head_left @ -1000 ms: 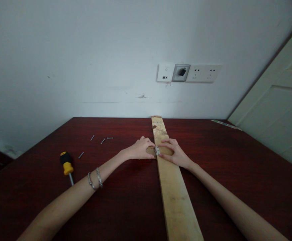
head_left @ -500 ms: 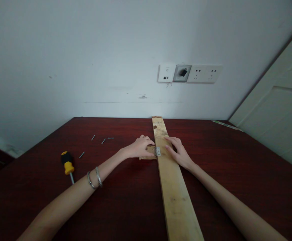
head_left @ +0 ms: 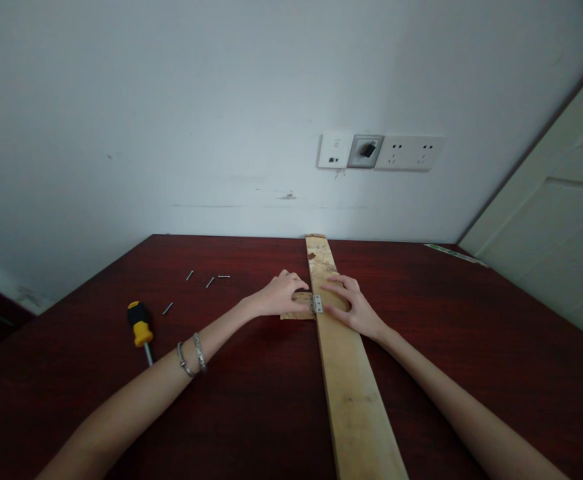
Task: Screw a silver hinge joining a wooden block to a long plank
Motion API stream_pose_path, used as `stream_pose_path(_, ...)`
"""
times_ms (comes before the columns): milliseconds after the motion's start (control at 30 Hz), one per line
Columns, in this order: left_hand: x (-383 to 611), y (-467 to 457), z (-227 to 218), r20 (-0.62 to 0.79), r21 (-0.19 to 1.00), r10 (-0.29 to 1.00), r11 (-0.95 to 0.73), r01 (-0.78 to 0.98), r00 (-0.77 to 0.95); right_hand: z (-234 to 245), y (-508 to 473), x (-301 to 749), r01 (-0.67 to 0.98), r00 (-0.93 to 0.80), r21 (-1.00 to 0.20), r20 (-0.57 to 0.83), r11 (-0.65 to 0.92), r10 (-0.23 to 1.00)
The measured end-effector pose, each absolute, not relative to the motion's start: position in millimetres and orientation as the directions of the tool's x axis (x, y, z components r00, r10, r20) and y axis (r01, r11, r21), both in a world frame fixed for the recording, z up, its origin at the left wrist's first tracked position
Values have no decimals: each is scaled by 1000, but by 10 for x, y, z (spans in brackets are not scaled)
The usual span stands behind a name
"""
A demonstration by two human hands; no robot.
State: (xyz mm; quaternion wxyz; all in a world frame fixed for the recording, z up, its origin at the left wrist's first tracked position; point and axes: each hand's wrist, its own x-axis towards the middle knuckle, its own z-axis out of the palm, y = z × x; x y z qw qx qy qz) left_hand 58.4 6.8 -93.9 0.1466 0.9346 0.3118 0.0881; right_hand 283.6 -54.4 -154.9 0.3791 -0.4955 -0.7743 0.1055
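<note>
A long pale wooden plank (head_left: 351, 387) runs from the near edge to the wall across the dark red table (head_left: 251, 400). A small wooden block (head_left: 294, 312) lies against the plank's left side, with a small metal hinge (head_left: 315, 304) over the joint. My left hand (head_left: 279, 295) rests curled on the block, fingers pressed down on it. On the plank just right of the hinge lies my right hand (head_left: 351, 303), its fingertips at the hinge. Two bracelets circle my left wrist.
A yellow-handled screwdriver (head_left: 140, 328) lies at the left of the table, with several loose screws (head_left: 206, 281) beyond it. The wall behind carries a socket panel (head_left: 379, 152). A pale door (head_left: 556, 233) stands at the right.
My right hand lifted its fingers off the hinge and stretched over the plank, then curled back with the fingertips at the hinge. The left hand stayed on the block.
</note>
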Motion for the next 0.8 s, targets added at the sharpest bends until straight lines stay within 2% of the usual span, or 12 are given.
stream_pose_path(167, 665, -7, -1023, 92, 303, 609, -771, 560, 788, -1570, -524, 2847, 691, -281, -524, 441, 498, 853)
stream_pose_path(800, 692, -25, -1077, 125, 314, 602, -778, 544, 789, -1561, -526, 2830, 709, -281, -519, 414, 478, 866)
